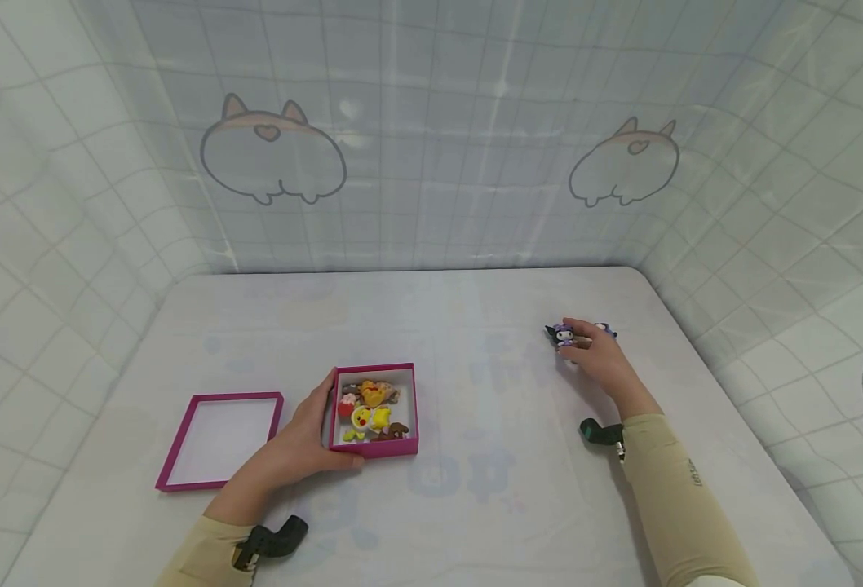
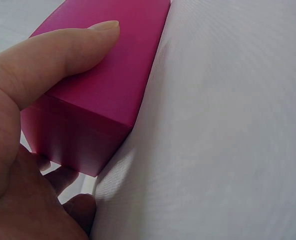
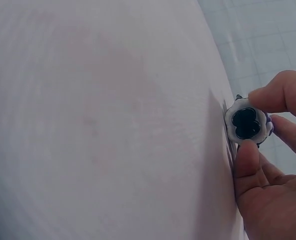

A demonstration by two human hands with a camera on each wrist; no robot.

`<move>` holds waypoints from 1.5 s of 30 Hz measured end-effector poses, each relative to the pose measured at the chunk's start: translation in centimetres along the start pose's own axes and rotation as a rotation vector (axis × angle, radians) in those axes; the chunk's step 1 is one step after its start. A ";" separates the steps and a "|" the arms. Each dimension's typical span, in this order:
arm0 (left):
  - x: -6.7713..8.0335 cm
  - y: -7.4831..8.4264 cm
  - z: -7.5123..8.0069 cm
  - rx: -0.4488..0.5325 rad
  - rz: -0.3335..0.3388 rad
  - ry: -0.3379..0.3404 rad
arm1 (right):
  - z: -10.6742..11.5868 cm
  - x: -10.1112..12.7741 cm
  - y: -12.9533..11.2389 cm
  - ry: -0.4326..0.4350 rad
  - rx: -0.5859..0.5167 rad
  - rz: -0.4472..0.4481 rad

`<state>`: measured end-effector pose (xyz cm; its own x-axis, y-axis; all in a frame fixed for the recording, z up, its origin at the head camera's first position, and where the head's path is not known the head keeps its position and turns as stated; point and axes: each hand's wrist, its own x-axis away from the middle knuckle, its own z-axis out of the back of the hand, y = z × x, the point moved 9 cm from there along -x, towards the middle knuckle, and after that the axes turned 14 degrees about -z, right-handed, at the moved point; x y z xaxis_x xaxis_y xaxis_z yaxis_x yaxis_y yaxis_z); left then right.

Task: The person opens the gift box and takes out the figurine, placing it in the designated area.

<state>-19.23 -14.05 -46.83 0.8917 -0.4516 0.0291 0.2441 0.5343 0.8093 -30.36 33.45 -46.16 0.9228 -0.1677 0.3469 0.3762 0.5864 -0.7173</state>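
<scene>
My left hand (image 1: pixel 301 444) grips a magenta box (image 1: pixel 396 448) at its left side, with the thumb along the front wall. In the left wrist view, the thumb lies across the box's magenta side (image 2: pixel 133 55) and the other fingers reach around the corner. Several small toy figures, among them a yellow duck-like figure (image 1: pixel 361 418), lie inside the box. Far to the right, my right hand (image 1: pixel 608 363) pinches a small black, white and purple figurine (image 1: pixel 563 335). The right wrist view shows that figurine's underside (image 3: pixel 246 123), white and scalloped with black feet, between thumb and finger.
A magenta-rimmed lid (image 1: pixel 219 397) lies with its white inside up, left of the box. Another small bluish figure (image 1: pixel 605 329) shows just behind my right hand. White cloth (image 1: pixel 468 522) covers the table, and tile-patterned curtains (image 1: pixel 446 163) stand around its back and sides.
</scene>
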 end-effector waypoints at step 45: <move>0.0 0.0 0.0 -0.004 -0.015 0.009 | 1.6 2.7 -4.0 0.086 -0.061 0.071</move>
<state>-19.22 -14.10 -46.82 0.8911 -0.4536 0.0119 0.2593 0.5305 0.8071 -29.53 31.91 -41.42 0.9501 -0.1962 0.2426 0.3114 0.5508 -0.7744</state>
